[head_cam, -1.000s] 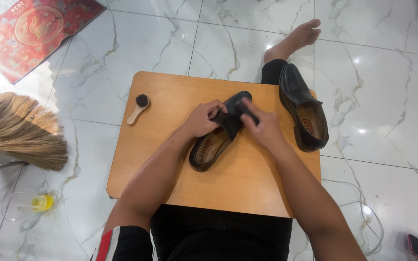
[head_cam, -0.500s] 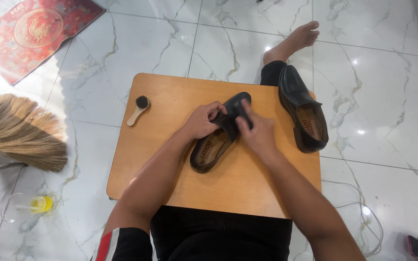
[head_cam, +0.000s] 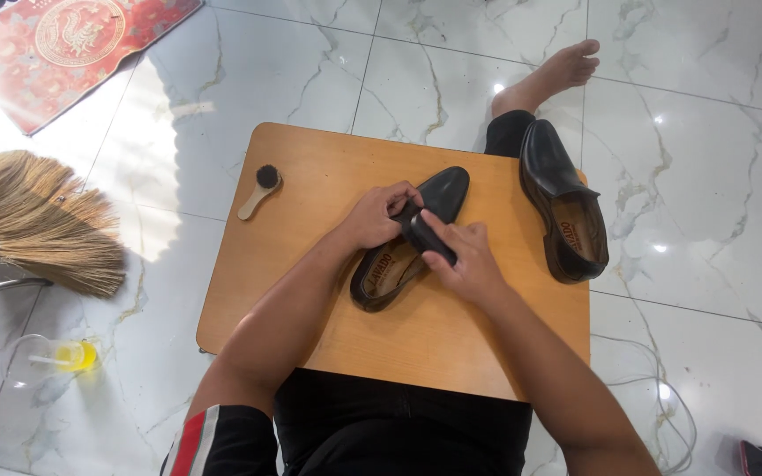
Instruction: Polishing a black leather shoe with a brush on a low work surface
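Observation:
A black leather shoe (head_cam: 441, 190) lies at an angle in the middle of a small wooden table (head_cam: 310, 291), toe pointing away from me. My left hand (head_cam: 374, 215) grips its upper from the left side. My right hand (head_cam: 465, 260) holds a dark brush (head_cam: 425, 234) pressed across the top of that shoe. A second black shoe (head_cam: 562, 201) rests at the table's right edge, apart from both hands.
A small round dauber brush (head_cam: 259, 189) with a wooden handle lies at the table's left. A straw broom (head_cam: 33, 220) and a clear cup of yellow liquid (head_cam: 63, 357) sit on the marble floor to the left. A red mat (head_cam: 72, 44) is at top left; my bare foot (head_cam: 557, 75) extends beyond the table.
My right hand has slid the brush back along the shoe toward me, uncovering more of the toe. My left hand has stayed on the shoe.

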